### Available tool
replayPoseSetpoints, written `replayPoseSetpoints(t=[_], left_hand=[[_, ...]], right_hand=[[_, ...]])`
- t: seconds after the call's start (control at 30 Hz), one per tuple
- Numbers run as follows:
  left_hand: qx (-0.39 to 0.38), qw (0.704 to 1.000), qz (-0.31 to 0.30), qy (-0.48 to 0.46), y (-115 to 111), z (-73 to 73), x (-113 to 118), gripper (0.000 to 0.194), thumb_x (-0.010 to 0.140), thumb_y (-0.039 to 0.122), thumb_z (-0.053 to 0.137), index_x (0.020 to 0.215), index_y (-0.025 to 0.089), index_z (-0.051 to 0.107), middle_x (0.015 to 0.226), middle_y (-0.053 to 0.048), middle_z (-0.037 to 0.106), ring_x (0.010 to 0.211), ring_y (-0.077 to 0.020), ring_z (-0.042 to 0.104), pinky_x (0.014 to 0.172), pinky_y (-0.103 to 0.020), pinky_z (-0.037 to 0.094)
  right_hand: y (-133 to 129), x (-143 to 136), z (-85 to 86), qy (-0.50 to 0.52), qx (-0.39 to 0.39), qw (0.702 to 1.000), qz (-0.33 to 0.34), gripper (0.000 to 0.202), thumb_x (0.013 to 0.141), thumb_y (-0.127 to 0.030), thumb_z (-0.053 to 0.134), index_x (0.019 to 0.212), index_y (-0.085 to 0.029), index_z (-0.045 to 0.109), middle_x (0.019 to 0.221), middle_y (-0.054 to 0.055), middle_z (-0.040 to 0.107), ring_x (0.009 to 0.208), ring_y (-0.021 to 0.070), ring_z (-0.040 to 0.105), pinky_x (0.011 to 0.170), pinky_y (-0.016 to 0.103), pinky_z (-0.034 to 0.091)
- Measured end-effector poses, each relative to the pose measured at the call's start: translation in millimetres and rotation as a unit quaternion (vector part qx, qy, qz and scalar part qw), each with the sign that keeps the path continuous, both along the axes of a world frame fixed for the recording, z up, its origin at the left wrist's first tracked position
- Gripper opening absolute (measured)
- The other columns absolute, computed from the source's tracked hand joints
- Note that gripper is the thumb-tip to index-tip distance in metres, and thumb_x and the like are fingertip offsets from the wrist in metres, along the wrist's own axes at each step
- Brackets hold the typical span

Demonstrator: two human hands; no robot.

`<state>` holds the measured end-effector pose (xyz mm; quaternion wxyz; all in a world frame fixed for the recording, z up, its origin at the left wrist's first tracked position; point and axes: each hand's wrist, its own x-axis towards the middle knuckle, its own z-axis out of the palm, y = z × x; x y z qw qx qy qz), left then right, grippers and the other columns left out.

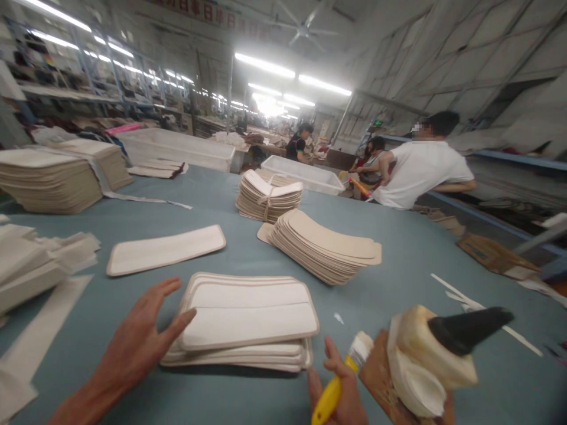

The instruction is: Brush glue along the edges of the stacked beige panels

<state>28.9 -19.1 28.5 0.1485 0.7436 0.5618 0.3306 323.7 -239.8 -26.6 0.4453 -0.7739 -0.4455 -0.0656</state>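
Observation:
A stack of white panels with beige edges [250,313] lies in front of me on the table. At its left side my left hand [142,330] is open, fingers spread, the thumb over the top panel's edge. My right hand [343,389] is closed around a paintbrush with a yellow handle [328,401] and pale bristles, close to the stack's lower right corner. One single white panel [166,251] lies apart, beyond my left hand. To the right of the brush stands a cream-coloured container with a black spout [425,354], on a brown board [376,366].
Beyond the stack sit a fanned pile of beige panels [328,245] and a tied bundle [268,195]. Tall panel stacks [48,177] and loose white strips [39,260] occupy the left. White bins [177,150] line the far edge. A person in a white shirt [420,168] stands beyond the table.

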Motion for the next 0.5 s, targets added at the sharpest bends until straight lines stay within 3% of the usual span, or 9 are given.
replayPoseSetpoints(t=[0.07, 0.17, 0.3, 0.4, 0.5], left_hand=[[0.025, 0.998, -0.048, 0.032, 10.8, 1.8, 6.8, 0.083, 0.085, 0.079, 0.047, 0.14, 0.018, 0.057, 0.15, -0.016, 0.06, 0.131, -0.0373, 0.061, 0.114, -0.052, 0.049], [0.037, 0.981, -0.163, 0.096, 38.6, 20.4, 29.7, 0.076, 0.086, 0.078, 0.048, 0.132, 0.02, 0.065, 0.147, -0.014, 0.064, 0.14, -0.0353, 0.055, 0.123, -0.048, 0.039], [-0.035, 0.941, -0.274, 0.197, 60.8, 41.9, 92.1, 0.07, 0.094, 0.069, 0.041, 0.138, 0.02, 0.061, 0.145, -0.014, 0.065, 0.138, -0.0344, 0.056, 0.12, -0.049, 0.039], [-0.082, 0.923, -0.308, 0.213, 70.1, 37.4, 147.1, 0.059, 0.096, 0.067, 0.046, 0.123, 0.021, 0.069, 0.124, -0.014, 0.074, 0.118, -0.0306, 0.068, 0.107, -0.045, 0.049], [-0.122, 0.91, -0.33, 0.219, 77.4, 24.6, 185.9, 0.049, 0.097, 0.06, 0.056, 0.12, 0.018, 0.068, 0.118, -0.011, 0.072, 0.105, -0.0245, 0.07, 0.098, -0.047, 0.056]], right_hand=[[19.6, 16.2, -1.0, -0.007, -0.005, 1.0, -0.012, 0.029, 0.104, -0.053, 0.053, 0.113, -0.026, 0.057, 0.143, 0.013, 0.065, 0.122, 0.0299, 0.069, 0.087, 0.043, 0.061], [41.7, 29.9, 6.5, -0.052, 0.017, 0.998, 0.007, 0.033, 0.1, -0.055, 0.059, 0.113, -0.025, 0.054, 0.142, 0.016, 0.066, 0.124, 0.0335, 0.068, 0.092, 0.048, 0.059], [51.4, 19.7, 20.4, -0.17, 0.031, 0.981, 0.091, 0.037, 0.088, -0.042, 0.077, 0.111, -0.025, 0.053, 0.145, 0.017, 0.063, 0.135, 0.0368, 0.059, 0.105, 0.057, 0.05], [49.9, -0.2, 19.4, -0.226, 0.022, 0.966, 0.121, 0.057, 0.072, -0.034, 0.09, 0.111, -0.025, 0.05, 0.15, 0.021, 0.058, 0.141, 0.0396, 0.052, 0.114, 0.062, 0.04], [47.8, -15.3, 8.3, -0.241, 0.012, 0.962, 0.127, 0.073, 0.059, -0.032, 0.097, 0.112, -0.025, 0.048, 0.153, 0.023, 0.054, 0.142, 0.0406, 0.051, 0.116, 0.06, 0.038]])
